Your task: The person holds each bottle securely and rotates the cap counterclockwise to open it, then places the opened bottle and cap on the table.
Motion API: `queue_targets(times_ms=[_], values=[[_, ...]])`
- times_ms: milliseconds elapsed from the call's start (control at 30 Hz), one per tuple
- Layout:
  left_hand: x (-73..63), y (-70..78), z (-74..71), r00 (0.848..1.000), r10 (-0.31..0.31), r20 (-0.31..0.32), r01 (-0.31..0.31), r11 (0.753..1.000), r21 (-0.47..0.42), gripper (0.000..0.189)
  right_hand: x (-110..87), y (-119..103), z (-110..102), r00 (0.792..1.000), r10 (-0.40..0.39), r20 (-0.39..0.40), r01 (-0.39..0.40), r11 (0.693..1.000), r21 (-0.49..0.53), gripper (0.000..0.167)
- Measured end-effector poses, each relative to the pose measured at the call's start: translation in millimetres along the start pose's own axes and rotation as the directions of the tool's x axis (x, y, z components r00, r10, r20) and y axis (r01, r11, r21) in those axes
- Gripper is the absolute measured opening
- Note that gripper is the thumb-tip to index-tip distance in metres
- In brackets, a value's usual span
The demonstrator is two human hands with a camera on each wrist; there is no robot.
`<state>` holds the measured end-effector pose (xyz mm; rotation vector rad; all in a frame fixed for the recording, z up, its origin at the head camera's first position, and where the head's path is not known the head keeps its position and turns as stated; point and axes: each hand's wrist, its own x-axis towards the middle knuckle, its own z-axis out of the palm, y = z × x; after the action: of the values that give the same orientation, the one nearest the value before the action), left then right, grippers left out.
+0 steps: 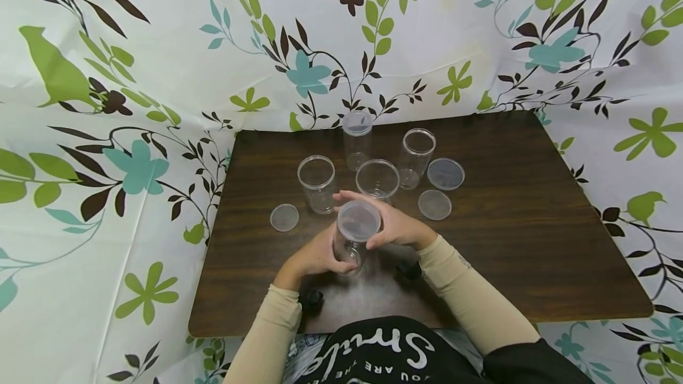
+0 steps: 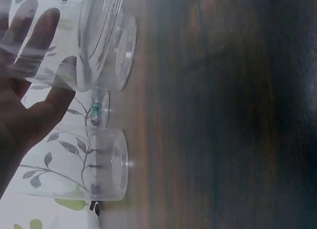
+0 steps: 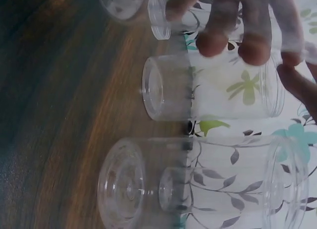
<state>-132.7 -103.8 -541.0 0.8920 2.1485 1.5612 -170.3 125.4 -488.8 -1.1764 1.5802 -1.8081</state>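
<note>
A clear plastic jar (image 1: 349, 252) with a translucent lid (image 1: 358, 220) on its top is between both hands, above the table near the person. The left hand (image 1: 319, 253) grips its lower left side, thumb across the front. On the other side the right hand (image 1: 399, 224) holds it high up near the lid, fingers reaching behind. In the left wrist view the left hand (image 2: 34, 110) is seen partly through the jar's clear wall, its base facing the table. The right hand's fingers (image 3: 255, 48) show curved at the top of the right wrist view.
Behind the hands stand an uncovered jar (image 1: 320, 194) on the left, another (image 1: 377, 185) in the middle and a third (image 1: 413, 166) on the right. A lidded jar (image 1: 357, 148) is at the back. Loose lids (image 1: 284, 218) lie on both sides of the brown table (image 1: 523, 230).
</note>
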Motion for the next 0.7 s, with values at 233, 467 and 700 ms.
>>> queue_targets(times_ms=[233, 467, 700], values=[[-2.2, 1.3, -0.3, 1.0, 0.0, -0.013, 0.0, 1.0, -0.002, 0.103, 0.3, 4.3, -2.9, 0.999, -0.008, 0.041, 0.006, 0.999, 0.048, 0.122], [-5.7, 4.1, -5.3, 0.996, -0.016, -0.091, 0.013, 1.0, -0.028, 0.103, -2.1, 4.0, 2.1, 0.999, -0.03, -0.039, 0.033, 0.997, 0.074, 0.122], [-12.1, 0.3, -10.4, 0.973, -0.092, -0.211, 0.092, 0.996, -0.012, 0.098, -12.0, 2.9, 18.7, 0.969, 0.027, -0.244, -0.027, 1.0, 0.005, 0.118]])
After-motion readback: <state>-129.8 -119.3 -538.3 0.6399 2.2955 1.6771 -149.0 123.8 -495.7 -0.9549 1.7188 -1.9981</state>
